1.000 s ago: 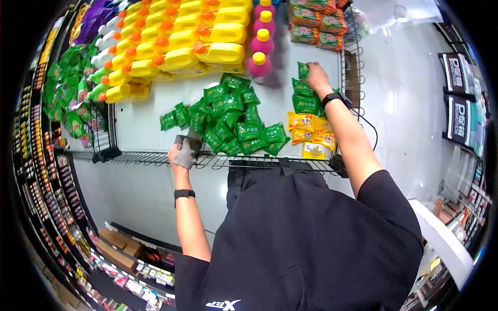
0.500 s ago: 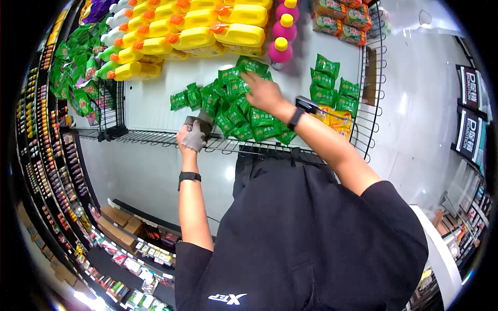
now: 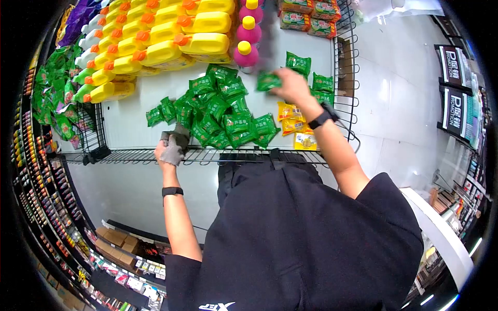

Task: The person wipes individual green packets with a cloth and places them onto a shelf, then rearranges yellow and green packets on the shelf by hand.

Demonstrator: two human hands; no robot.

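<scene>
My right hand (image 3: 293,88) is closed on a green soap packet (image 3: 268,82), blurred by motion, above the white shelf board (image 3: 171,78). To its left lies a loose pile of the same green soap packets (image 3: 215,109). Just beyond my right hand sits a green packet (image 3: 298,62), above several yellow packets (image 3: 292,126). My left hand (image 3: 166,154) grips a grey cloth (image 3: 179,137) at the front edge of the shelf, beside the pile's left end. Part of that hand is covered by grey material.
Rows of yellow jugs (image 3: 161,52) stand at the back left, with pink bottles (image 3: 246,53) beside them. Boxed packs (image 3: 321,28) are stacked back right. A black wire rail (image 3: 124,157) borders the shelf, and green bags (image 3: 54,98) hang at left.
My right hand has moved right from the pile and now holds a green soap packet over the right side. My left hand still grips the cloth. The whole view has shifted.
</scene>
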